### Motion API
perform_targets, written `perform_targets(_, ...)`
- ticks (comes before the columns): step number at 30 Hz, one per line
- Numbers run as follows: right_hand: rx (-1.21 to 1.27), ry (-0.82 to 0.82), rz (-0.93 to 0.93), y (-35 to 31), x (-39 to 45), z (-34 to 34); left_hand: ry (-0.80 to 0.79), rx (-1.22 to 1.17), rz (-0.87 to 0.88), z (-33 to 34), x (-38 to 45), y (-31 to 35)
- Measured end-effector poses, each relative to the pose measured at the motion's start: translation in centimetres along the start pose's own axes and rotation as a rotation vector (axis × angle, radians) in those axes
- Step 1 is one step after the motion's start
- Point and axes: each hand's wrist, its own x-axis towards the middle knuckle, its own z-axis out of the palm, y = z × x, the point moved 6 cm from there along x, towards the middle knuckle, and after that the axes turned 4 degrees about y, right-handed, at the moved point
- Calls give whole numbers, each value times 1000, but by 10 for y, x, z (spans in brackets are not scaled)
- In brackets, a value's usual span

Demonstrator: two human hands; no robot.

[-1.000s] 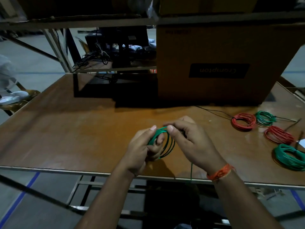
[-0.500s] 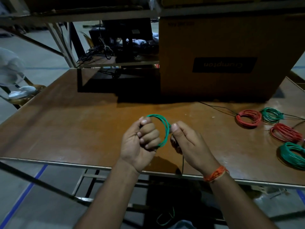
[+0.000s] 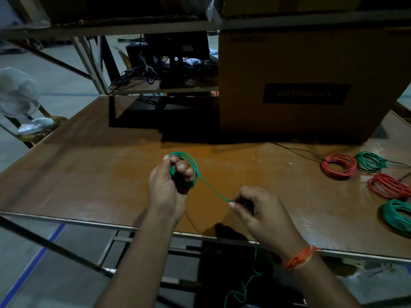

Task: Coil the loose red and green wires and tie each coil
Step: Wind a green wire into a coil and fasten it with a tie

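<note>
My left hand (image 3: 171, 187) grips a small coil of green wire (image 3: 193, 163) above the middle of the wooden table (image 3: 89, 174), fingers curled through its loops. A straight stretch of the same wire runs down and right to my right hand (image 3: 255, 207), which pinches it between thumb and fingers. Below the right hand the loose wire tail (image 3: 249, 283) hangs past the table's front edge toward the floor.
Several finished coils lie at the right: a red coil (image 3: 339, 166), a green coil (image 3: 370, 162), another red coil (image 3: 388, 185) and a larger green coil (image 3: 398, 216). A big cardboard box (image 3: 311, 85) stands at the back. Thin black wires trail near the coils.
My right hand has pulled away from the coil, down and to the right, drawing out a taut length of green wire. The left hand keeps its grip on the coil.
</note>
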Motion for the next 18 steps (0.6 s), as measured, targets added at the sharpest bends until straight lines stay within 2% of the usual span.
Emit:
perform_targets(1, -38, -59, -66, -11, 2, 4, 12, 75, 50, 6, -7, 2)
perform_targets(3, -71, -112, -162, -31, 6, 7, -64, 282, 167, 18, -17, 2)
perform_targets(5, -61, -104, -196, -46, 11, 0, -172, 486, 278, 22, -23, -4)
perform_targets(7, -22, -103, -212, -57, 20, -10, -309, 650, 318, 25, -28, -10)
perform_targets(11, 107, -141, -219, -59, 40, -21, -461, 634, 176, 34, -42, -20)
perform_targets(15, 117, 82, -175, -44, 50, -28, -537, 570, 0, 38, -49, -22)
perform_targets(18, 171, 234, -71, -25, 51, -24, -650, 556, -154, 42, -55, -28)
